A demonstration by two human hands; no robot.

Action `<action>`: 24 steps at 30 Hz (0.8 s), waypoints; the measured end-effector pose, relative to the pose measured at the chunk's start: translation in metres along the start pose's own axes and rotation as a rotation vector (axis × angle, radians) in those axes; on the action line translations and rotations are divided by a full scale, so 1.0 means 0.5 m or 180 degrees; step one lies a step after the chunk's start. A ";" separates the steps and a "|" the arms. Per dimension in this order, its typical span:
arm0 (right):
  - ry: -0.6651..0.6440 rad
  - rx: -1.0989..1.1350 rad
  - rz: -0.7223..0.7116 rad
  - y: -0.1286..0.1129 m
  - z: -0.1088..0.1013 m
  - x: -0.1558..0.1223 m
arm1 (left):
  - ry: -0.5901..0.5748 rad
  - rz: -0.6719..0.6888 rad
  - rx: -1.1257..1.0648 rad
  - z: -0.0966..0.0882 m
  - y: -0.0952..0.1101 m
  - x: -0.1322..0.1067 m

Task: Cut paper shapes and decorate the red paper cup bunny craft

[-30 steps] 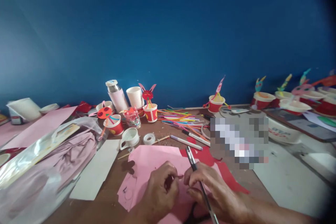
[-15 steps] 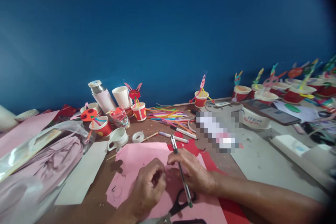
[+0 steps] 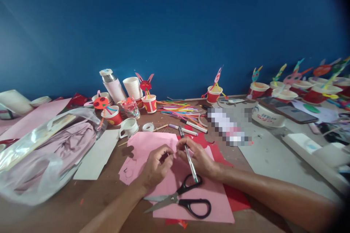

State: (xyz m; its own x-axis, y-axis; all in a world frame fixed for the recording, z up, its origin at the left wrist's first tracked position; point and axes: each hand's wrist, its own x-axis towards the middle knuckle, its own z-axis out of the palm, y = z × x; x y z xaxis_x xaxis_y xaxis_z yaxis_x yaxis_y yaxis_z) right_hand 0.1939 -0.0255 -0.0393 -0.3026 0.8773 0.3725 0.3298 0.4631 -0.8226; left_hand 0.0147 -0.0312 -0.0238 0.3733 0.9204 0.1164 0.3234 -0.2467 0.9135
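My left hand (image 3: pixel 158 164) hovers over a pink sheet of paper (image 3: pixel 218 204), its fingers curled into a pinch; whatever lies between the fingertips is too small to tell. Beside it, my right hand (image 3: pixel 198 158) holds a pen (image 3: pixel 190 162) with a clear barrel and a green end, slanting across the fingers. The right fingertips come close to the left ones. Below both hands, black-handled scissors (image 3: pixel 172 198) rest on the pink sheet with their blades apart. Small drawn outlines (image 3: pixel 128 172) mark the sheet's left part. Red paper (image 3: pixel 237 196) shows from underneath.
A white mug (image 3: pixel 129 128), a tape roll (image 3: pixel 148 126) and markers (image 3: pixel 183 130) stand or lie beyond the sheet. Red cups with paper figures (image 3: pixel 149 103) line the back, more at right (image 3: pixel 258 91). A plastic bag (image 3: pixel 49 153) lies left; a phone (image 3: pixel 296 112) rests at right.
The view has tipped downward, so the table things sit higher and the whole scissors show. Both hands remain close together over the pink sheet, the pen still in my right hand.
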 end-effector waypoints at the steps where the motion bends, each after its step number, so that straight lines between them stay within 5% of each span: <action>1: 0.0037 0.0112 0.0060 -0.003 0.000 0.002 | -0.0005 -0.0137 -0.0168 0.000 0.002 0.000; 9: 0.0089 0.0461 0.0185 -0.009 0.005 0.008 | 0.0187 -0.0475 -0.0550 0.006 0.023 -0.002; 15: 0.0134 0.0141 -0.0138 -0.006 0.006 0.001 | 0.0113 -0.0616 -0.0665 0.012 0.022 -0.001; 24: 0.0091 -0.0010 -0.0111 -0.003 0.004 0.002 | 0.0121 -0.0423 -0.0505 0.016 0.011 0.001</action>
State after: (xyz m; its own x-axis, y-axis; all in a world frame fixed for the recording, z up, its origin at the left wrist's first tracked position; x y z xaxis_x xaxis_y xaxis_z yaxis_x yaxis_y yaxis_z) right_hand 0.1916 -0.0257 -0.0386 -0.2882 0.8639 0.4132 0.3223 0.4938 -0.8077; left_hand 0.0236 -0.0347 -0.0220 0.3025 0.9531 0.0025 0.2255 -0.0741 0.9714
